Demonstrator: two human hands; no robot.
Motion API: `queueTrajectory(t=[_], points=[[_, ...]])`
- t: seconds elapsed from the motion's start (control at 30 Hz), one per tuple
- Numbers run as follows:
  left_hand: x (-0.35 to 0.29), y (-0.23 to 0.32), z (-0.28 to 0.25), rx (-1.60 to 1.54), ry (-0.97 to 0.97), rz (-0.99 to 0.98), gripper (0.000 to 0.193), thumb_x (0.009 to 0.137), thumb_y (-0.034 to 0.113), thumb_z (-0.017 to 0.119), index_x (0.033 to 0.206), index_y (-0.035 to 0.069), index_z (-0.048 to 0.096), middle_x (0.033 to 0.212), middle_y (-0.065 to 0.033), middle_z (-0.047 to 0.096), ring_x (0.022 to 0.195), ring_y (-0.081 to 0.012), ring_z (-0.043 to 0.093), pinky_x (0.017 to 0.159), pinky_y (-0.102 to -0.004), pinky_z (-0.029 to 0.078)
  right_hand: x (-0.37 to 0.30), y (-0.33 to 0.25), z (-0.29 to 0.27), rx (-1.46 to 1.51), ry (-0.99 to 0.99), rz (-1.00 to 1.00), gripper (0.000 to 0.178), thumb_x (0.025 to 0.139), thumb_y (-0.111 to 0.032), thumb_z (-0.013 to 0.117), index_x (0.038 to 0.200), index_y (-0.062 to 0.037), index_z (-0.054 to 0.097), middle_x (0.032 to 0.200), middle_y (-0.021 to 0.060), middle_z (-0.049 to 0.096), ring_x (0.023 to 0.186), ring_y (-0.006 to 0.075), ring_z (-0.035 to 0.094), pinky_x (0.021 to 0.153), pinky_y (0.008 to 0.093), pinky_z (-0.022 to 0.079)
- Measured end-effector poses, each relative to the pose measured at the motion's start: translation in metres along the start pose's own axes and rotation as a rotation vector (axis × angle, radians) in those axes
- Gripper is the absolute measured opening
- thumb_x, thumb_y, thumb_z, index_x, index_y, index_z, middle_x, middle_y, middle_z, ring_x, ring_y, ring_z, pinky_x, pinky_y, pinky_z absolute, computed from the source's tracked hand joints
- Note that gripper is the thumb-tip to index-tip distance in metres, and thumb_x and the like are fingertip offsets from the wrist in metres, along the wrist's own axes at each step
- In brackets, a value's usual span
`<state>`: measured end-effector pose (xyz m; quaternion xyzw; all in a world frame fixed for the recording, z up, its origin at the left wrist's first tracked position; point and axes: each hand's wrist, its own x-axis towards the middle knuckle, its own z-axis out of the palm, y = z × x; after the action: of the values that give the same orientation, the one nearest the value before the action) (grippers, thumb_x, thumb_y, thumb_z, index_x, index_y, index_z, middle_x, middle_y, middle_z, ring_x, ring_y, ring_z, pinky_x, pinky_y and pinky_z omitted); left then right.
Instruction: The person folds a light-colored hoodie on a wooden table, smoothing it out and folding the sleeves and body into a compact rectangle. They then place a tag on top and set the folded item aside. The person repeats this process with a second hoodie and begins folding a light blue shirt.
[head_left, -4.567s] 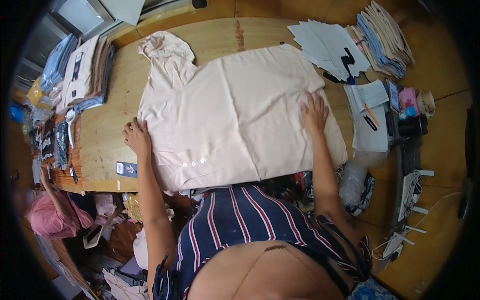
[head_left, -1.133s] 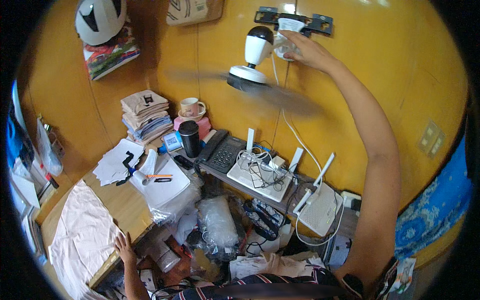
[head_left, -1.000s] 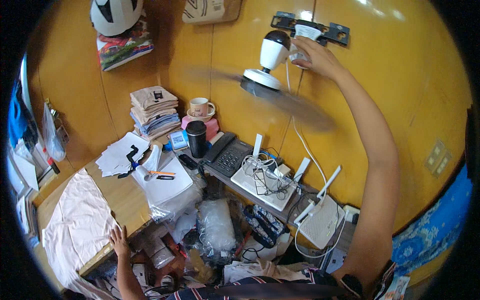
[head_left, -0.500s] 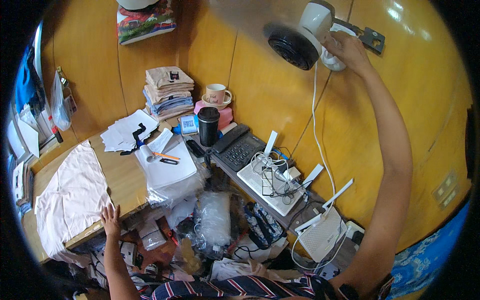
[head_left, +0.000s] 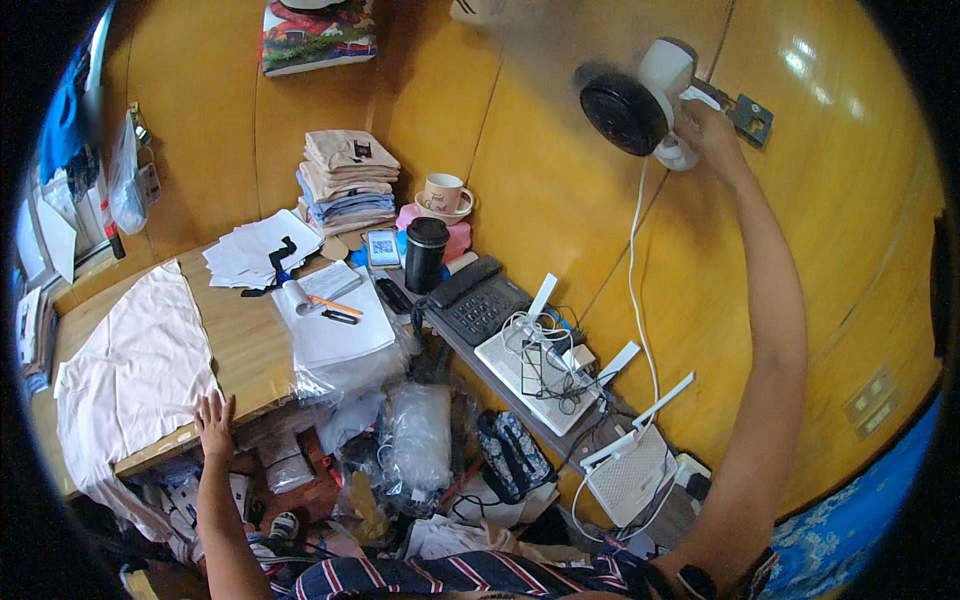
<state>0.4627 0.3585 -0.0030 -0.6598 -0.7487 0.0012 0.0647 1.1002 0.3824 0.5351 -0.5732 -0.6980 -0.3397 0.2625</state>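
Observation:
High on the wall at the right, my right hand is closed around the back of a white and black wall fan, next to its dark mounting bracket. The fan's blades are only a blur, and my fingers are partly hidden behind its body. A white cord hangs down from it. My left hand lies open with fingers spread at the front edge of the wooden table. Its fingertips are by the corner of a pale pink cloth, which drapes over the edge.
Folded shirts, a cup, a black tumbler and papers stand at the back. A telephone and white routers with tangled cables line the shelf. Plastic-wrapped bundles crowd the space below.
The view has shifted slightly. The fan's head sits a little closer to its bracket and my right hand. My right hand stays on the fan, and my left hand stays at the table edge.

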Motion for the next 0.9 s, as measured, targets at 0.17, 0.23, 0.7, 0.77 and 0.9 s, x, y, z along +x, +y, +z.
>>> queueTrajectory(t=[0.17,0.23,0.7,0.77,0.9], points=[[-0.001,0.007,-0.01,-0.08,-0.06,-0.022,0.066,0.073,0.005,0.046,0.13,0.027,0.021,0.137,-0.0085,0.013,0.126,-0.0304,0.012,0.1,-0.0481,0.01,-0.003,0.006,-0.002,0.032,-0.013,0.037,0.049,0.076,-0.045,0.05,0.1,-0.0027,0.056,0.09,0.0195,0.058,0.084,0.0296,0.057,0.072,0.0344,0.044],[0.003,0.006,-0.004,-0.074,-0.048,-0.003,0.066,0.073,0.006,0.046,0.13,0.028,0.02,0.137,-0.0087,0.014,0.126,-0.0308,0.012,0.1,-0.0483,0.01,-0.01,0.019,0.001,-0.038,0.074,0.007,0.046,0.077,-0.039,0.053,0.106,-0.0033,0.053,0.093,0.0186,0.058,0.087,0.028,0.057,0.075,0.0327,0.043],[-0.041,-0.035,-0.053,-0.376,0.253,-0.044,0.065,0.073,0.026,0.058,0.128,0.023,0.024,0.132,-0.0089,0.024,0.121,-0.0287,0.024,0.094,-0.0564,0.018,-0.234,-0.085,0.049,0.419,1.016,0.526,0.028,0.084,-0.015,0.045,0.107,0.0009,0.044,0.098,0.0125,0.054,0.087,0.0223,0.053,0.078,0.0335,0.043],[-0.06,-0.086,-0.056,-0.387,0.414,-0.209,0.061,0.073,0.021,0.057,0.127,0.021,0.027,0.129,-0.0091,0.028,0.119,-0.0279,0.027,0.093,-0.0532,0.02,-0.283,-0.162,0.073,0.316,1.012,0.63,0.025,0.084,-0.014,0.044,0.104,0.0012,0.045,0.096,0.0131,0.053,0.087,0.0235,0.053,0.077,0.0346,0.044],[-0.102,-0.228,-0.037,-0.292,0.553,-0.672,0.054,0.072,0.016,0.057,0.121,0.012,0.035,0.115,-0.0138,0.04,0.107,-0.0292,0.038,0.087,-0.044,0.031,-0.354,-0.306,0.132,0.303,0.697,0.828,0.02,0.084,-0.012,0.043,0.098,0.0017,0.047,0.092,0.0143,0.053,0.085,0.0259,0.053,0.075,0.037,0.046]])
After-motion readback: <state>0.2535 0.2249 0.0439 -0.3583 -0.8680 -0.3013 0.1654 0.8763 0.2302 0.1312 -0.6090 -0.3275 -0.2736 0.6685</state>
